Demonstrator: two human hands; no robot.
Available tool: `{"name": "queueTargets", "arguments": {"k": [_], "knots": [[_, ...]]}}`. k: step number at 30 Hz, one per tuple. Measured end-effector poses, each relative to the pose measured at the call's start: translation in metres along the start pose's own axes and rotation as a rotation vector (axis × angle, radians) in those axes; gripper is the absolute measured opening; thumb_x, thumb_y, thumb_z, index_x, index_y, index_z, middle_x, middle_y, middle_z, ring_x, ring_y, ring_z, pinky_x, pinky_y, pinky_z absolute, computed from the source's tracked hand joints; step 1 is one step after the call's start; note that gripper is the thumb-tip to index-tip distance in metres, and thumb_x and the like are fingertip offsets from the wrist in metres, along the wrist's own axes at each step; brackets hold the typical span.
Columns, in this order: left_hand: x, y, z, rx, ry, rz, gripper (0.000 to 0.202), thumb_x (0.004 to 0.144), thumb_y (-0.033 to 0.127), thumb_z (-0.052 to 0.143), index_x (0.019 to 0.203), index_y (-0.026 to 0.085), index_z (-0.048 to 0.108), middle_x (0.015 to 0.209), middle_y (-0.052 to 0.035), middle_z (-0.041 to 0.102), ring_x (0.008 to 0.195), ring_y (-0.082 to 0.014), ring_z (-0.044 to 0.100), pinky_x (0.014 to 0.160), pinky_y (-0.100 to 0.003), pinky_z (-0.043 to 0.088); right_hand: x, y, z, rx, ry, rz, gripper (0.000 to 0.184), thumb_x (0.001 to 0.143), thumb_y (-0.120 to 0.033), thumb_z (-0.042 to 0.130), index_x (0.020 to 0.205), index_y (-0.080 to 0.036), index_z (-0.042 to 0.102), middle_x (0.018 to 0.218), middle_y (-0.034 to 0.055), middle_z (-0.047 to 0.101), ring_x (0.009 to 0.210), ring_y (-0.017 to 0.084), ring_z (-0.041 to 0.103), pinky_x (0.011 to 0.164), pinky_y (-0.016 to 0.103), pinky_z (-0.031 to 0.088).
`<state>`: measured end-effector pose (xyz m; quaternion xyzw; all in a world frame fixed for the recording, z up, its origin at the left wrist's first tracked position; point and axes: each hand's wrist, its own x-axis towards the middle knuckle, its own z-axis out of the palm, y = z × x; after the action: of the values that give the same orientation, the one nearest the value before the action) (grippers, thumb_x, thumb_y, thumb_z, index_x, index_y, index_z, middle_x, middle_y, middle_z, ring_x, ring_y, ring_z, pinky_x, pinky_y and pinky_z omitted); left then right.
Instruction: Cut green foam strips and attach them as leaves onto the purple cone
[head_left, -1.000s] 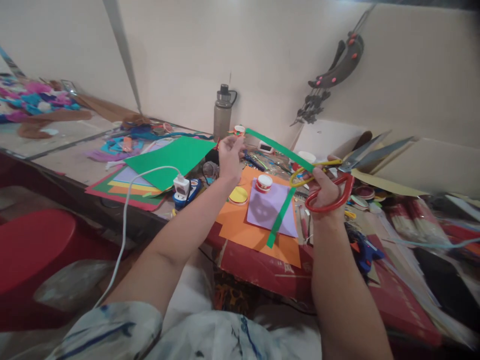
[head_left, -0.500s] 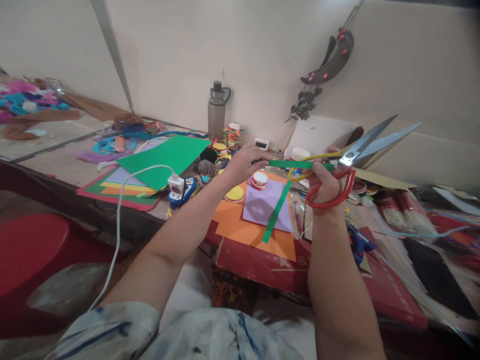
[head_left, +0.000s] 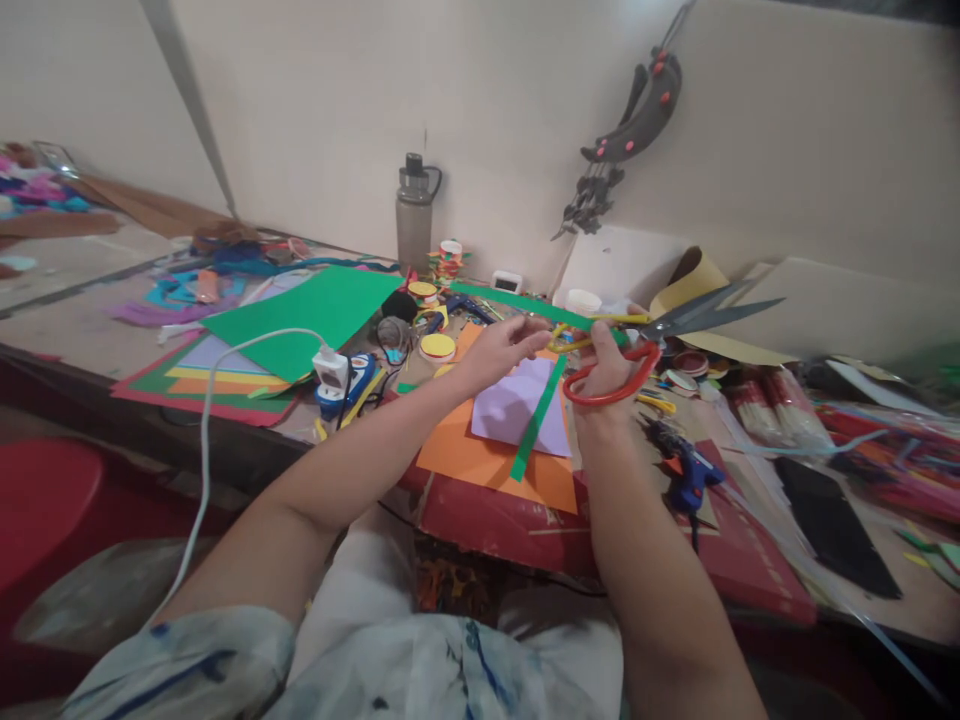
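My right hand (head_left: 601, 368) is closed round large scissors (head_left: 652, 330) with one red and one yellow handle, their blades apart and pointing right. Its thumb also pins one end of a long green paper strip (head_left: 517, 298), which stretches left over the table. My left hand (head_left: 517, 340) is just below that strip, fingers loosely bent and apart, with nothing visible in them. A second green strip (head_left: 538, 420) lies across the purple paper (head_left: 499, 408), on top of an orange sheet (head_left: 450, 450). The small red-and-white round tub is out of sight.
A blue glue gun (head_left: 694, 478) lies to the right, by a black slab (head_left: 836, 525). Coloured sheets (head_left: 300, 320) and a power socket with a white cable (head_left: 330, 375) are at left. A bottle (head_left: 414, 215) stands against the wall.
My left hand has come off the green strip, whose free end now extends leftward behind it. My right hand has shifted left in view with the scissors. The round tub on the purple paper no longer shows.
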<state>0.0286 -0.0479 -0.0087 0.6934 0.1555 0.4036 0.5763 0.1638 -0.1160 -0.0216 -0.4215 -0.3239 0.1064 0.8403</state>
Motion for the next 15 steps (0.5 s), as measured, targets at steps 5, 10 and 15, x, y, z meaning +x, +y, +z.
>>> {"name": "queueTargets", "arguments": {"k": [5, 10, 15], "knots": [[0.001, -0.003, 0.0, -0.137, 0.153, 0.023, 0.028, 0.079, 0.036, 0.089, 0.078, 0.017, 0.068, 0.077, 0.0003, 0.07, 0.069, -0.0093, 0.057, 0.065, -0.021, 0.041, -0.02, 0.001, 0.011, -0.035, -0.062, -0.001, 0.054, 0.075, -0.035, 0.077, 0.123, -0.027, 0.054, 0.099, -0.0009, 0.064, 0.086, 0.014, 0.07, 0.085, 0.032, 0.062], [0.007, 0.006, -0.01, -0.331, 0.193, 0.042, 0.027, 0.088, 0.034, 0.081, 0.076, 0.019, 0.061, 0.07, 0.0019, 0.068, 0.063, -0.0081, 0.06, 0.065, -0.021, 0.046, -0.025, -0.004, 0.011, -0.111, -0.235, 0.057, 0.041, 0.08, -0.043, 0.08, 0.108, -0.025, 0.056, 0.081, -0.0051, 0.062, 0.065, 0.011, 0.063, 0.067, 0.027, 0.057], [0.021, 0.022, -0.04, -0.399, 0.398, -0.055, 0.024, 0.089, 0.03, 0.078, 0.08, 0.022, 0.057, 0.064, 0.0043, 0.065, 0.06, -0.0093, 0.065, 0.059, -0.021, 0.046, -0.017, -0.013, 0.002, -0.341, -0.487, 0.195, 0.056, 0.082, -0.077, 0.072, 0.097, -0.024, 0.061, 0.061, -0.0064, 0.053, 0.047, 0.01, 0.047, 0.043, 0.024, 0.039]]}}
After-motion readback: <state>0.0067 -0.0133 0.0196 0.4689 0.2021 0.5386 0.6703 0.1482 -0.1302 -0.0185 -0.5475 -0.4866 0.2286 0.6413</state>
